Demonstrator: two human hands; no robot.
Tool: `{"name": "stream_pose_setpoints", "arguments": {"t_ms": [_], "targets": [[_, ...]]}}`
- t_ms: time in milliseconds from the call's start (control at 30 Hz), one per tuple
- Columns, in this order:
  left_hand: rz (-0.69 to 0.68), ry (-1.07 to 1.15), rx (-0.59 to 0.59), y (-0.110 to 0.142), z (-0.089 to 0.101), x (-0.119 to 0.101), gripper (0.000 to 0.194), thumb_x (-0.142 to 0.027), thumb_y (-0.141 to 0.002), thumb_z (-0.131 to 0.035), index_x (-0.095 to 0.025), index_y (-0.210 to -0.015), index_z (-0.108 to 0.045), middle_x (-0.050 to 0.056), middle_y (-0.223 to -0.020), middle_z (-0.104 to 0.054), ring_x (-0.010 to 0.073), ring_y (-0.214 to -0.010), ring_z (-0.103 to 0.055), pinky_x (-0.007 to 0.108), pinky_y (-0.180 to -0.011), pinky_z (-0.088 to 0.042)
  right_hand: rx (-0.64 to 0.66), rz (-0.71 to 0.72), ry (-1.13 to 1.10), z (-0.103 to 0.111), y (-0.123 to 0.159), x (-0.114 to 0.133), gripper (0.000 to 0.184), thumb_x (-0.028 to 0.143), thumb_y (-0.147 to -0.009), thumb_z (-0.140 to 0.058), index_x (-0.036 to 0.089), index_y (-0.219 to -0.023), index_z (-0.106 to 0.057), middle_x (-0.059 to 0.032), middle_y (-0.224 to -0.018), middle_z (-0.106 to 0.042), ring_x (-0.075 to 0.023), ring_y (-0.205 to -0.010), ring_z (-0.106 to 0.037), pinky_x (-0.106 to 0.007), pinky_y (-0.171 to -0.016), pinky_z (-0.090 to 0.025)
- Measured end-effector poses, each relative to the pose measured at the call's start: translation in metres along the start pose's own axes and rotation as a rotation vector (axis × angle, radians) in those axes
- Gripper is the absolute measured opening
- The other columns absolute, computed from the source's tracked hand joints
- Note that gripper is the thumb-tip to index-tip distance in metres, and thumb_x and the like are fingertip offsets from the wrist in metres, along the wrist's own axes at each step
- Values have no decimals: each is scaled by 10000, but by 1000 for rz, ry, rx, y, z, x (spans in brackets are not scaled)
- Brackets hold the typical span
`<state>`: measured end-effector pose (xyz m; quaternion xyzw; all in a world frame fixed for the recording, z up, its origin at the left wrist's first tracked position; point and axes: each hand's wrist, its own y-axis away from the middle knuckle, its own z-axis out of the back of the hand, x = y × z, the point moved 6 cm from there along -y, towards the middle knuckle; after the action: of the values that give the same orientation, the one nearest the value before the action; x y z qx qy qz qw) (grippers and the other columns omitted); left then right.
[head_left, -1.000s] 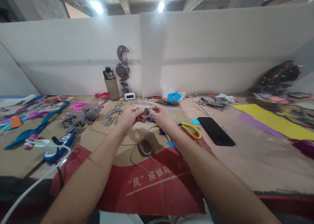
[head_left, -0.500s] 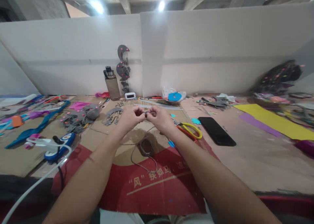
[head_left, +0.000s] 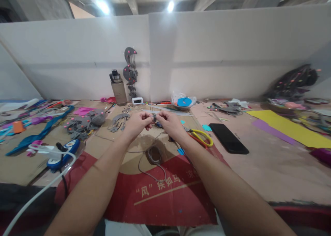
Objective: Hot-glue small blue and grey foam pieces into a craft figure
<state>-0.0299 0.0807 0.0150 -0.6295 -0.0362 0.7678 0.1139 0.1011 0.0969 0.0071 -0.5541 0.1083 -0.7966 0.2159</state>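
Mostly singles on one desk (head_left: 263, 174)

One left hand (head_left: 139, 123) and one right hand (head_left: 170, 123) make two, with one small piece (head_left: 154, 116) between them. There is one cord coil (head_left: 148, 155), one yellow-and-red tool (head_left: 202, 132), one phone (head_left: 229, 138), one bottle (head_left: 119, 92) and one little display (head_left: 137, 101). Far right: one yellow sheet (head_left: 289, 127), one purple sheet (head_left: 272, 131). Three blue scraps (head_left: 206, 127) lie near the tool. Two lights (head_left: 170, 6) shine overhead. Pink pins (head_left: 134, 52) number several, too small to count exactly.

the red cardboard (head_left: 165, 213) reads “风” 疾如马, then 凉.
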Motion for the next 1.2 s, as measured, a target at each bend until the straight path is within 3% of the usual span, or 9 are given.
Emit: {"name": "stream_pose_setpoints", "arguments": {"t_ms": [133,267,500,700,967,1200], "targets": [[52,72,64,-1,3,3,224,-358,-729,-627,-135,-746,-622,20,-586,-606,89,-501,-537,210,-496,-423,5,7,54,2,0,0,217,353,-811,-473,176,-725,-565,43,-586,-472,-94,-537,-389,-225,-520,-289],[-8,-56,69,0,6,0,230,-334,-727,-634,-142,-852,-658,11,-596,-615,91,-508,-536,208,-498,-433,8,26,132,2,3,5,207,325,-824,-474,172,-724,-571,37,-581,-486,-94,-538,-400,-224,-526,-285],[-97,-339,24,4,4,-9,172,-286,-718,-610,-137,-783,-667,20,-581,-626,115,-522,-579,216,-491,-470,-5,124,248,1,8,17,146,255,-832,-500,172,-765,-600,9,-652,-567,-105,-604,-463,-228,-590,-319],[-101,-402,-16,2,6,-9,143,-255,-718,-574,-137,-763,-641,23,-575,-635,123,-514,-594,229,-518,-487,-25,187,219,2,6,18,196,286,-871,-449,172,-798,-590,-15,-736,-587,-126,-688,-500,-246,-645,-351],[-114,-472,-43,-1,6,-2,135,-264,-723,-542,-155,-722,-622,14,-564,-618,126,-523,-580,225,-506,-445,-19,181,269,0,7,20,81,217,-788,-545,171,-800,-612,-4,-706,-540,-122,-652,-454,-246,-621,-336],[-20,-293,145,1,5,-1,218,-360,-748,-573,-173,-783,-679,18,-630,-616,96,-506,-506,206,-464,-375,-32,119,260,6,4,12,104,241,-783,-534,169,-735,-591,11,-653,-525,-111,-604,-434,-241,-596,-321]]}}
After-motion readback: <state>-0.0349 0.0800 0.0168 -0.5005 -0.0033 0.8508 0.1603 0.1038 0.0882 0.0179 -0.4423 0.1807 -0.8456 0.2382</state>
